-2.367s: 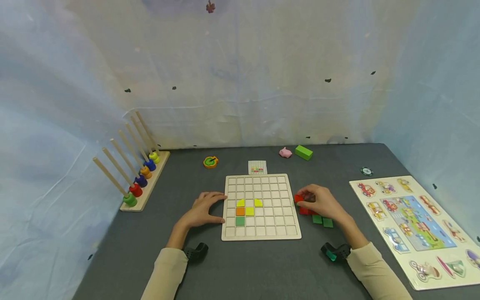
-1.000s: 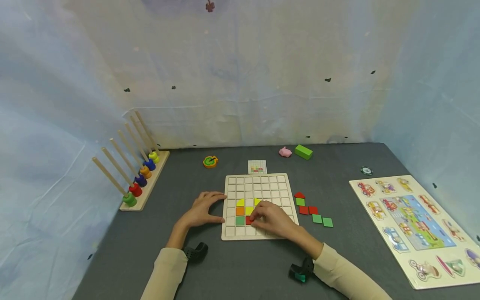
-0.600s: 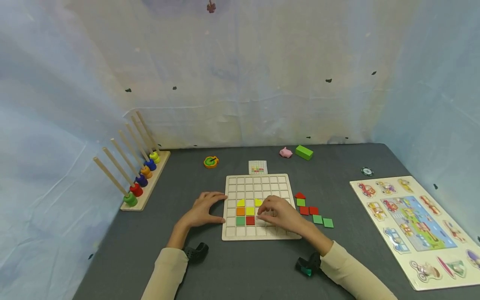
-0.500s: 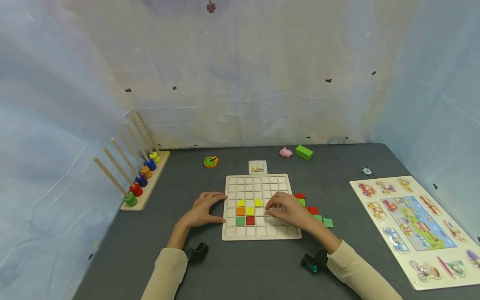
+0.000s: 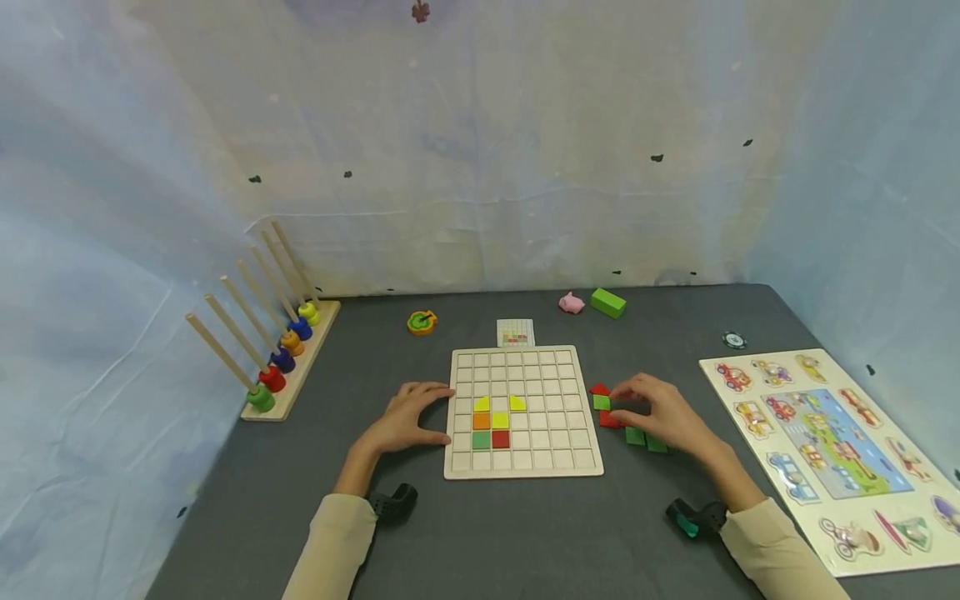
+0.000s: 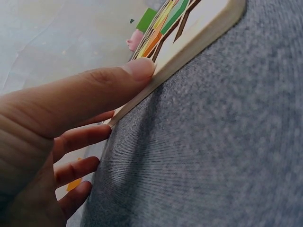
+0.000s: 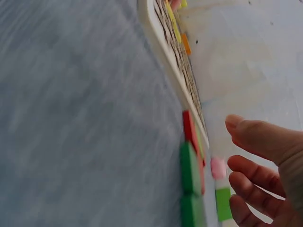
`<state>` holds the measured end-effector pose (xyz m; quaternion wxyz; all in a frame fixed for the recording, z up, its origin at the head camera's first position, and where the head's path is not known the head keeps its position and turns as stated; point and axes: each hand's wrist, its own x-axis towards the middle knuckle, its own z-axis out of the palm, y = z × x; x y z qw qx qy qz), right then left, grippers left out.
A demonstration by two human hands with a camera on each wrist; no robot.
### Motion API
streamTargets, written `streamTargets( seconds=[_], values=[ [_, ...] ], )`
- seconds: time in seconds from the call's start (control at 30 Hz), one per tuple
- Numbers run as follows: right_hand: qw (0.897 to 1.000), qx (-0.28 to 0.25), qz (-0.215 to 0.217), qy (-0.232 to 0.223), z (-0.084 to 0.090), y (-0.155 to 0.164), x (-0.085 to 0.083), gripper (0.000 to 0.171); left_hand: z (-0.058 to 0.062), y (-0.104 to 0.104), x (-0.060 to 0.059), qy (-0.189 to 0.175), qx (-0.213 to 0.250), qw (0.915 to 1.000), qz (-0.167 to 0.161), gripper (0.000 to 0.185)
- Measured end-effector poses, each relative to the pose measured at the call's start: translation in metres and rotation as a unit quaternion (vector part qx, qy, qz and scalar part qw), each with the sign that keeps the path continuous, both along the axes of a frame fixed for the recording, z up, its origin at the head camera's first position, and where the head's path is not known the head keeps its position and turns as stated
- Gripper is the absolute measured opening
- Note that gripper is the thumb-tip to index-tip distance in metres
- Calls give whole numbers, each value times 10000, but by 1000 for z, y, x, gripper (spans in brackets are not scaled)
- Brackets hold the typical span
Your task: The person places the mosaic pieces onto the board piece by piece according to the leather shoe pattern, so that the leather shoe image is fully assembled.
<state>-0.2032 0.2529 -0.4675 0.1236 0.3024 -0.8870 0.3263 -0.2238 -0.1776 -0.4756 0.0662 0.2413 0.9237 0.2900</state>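
Note:
A wooden grid board [image 5: 555, 467] lies mid-table. Its lower left cells hold a green tile [image 5: 481, 440], a red tile [image 5: 500, 439], an orange tile [image 5: 481, 421], a yellow square tile [image 5: 500, 420] and two yellow curved-edge pieces [image 5: 517, 404]. My left hand [image 5: 405, 418] touches the board's left edge, its thumb [image 6: 139, 68] on the rim. My right hand [image 5: 663, 414] hovers over the loose tiles right of the board, thumb and fingers apart, holding nothing. Under it lie a red triangle [image 5: 599, 389], a light green tile [image 5: 602, 402], red tiles [image 5: 608, 419] and green tiles [image 5: 634, 436], partly hidden.
A small pattern card [image 5: 515, 332] lies behind the board. Farther back are an orange-green toy [image 5: 422, 322], a pink pig [image 5: 572, 303] and a green block [image 5: 608, 303]. A peg stand [image 5: 293, 375] is left; a picture puzzle [image 5: 813, 504] and round chip [image 5: 734, 340] are right.
My right hand brought a red tile from the pile to the board and set it beside the green tile. It let go and moved back right over the loose tiles. My left hand stayed put.

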Motion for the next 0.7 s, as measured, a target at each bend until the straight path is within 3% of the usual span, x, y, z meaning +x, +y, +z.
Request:
streamTargets(
  seconds=[0.3, 0.7],
  values=[
    [9996, 197, -89, -200, -8, 17, 4, 28, -1, 0, -1, -17, 4, 10000, 27, 76],
    [9945, 702, -561, -537, -11, 11, 4, 25, -2, 0, -1, -38, -5, 10000, 37, 76]
  ],
)
